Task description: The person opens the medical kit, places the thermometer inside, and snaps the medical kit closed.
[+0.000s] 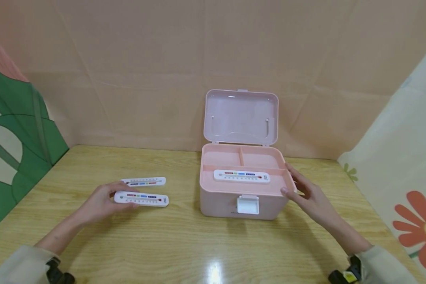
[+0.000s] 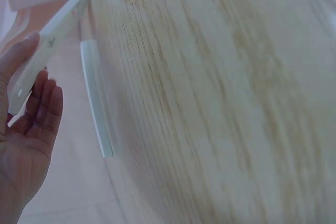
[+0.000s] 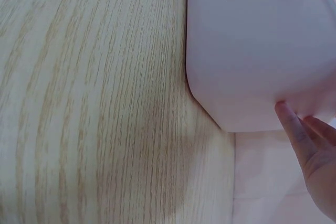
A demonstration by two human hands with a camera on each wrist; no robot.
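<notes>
My left hand [image 1: 101,203] pinches a white thermometer [image 1: 150,199] by its left end, held above the table in the left wrist view too [image 2: 50,40]. Behind it a second white thermometer [image 1: 152,181] lies on the table, seen edge-on in the left wrist view [image 2: 96,98]. A pink box [image 1: 216,203] stands with its lid [image 1: 241,118] raised. Across its front compartment lies a third thermometer [image 1: 241,176]. My right hand [image 1: 314,201] touches the box's right side, thumb near the front corner; in the right wrist view fingertips [image 3: 283,109] rest on the box wall [image 3: 252,51].
The box has two rear compartments split by a divider [image 1: 241,156] and a white latch [image 1: 247,204] on its front. The wooden table [image 1: 184,244] ends at a beige cloth backdrop [image 1: 145,98]. Floral panels [image 1: 380,177] flank the table.
</notes>
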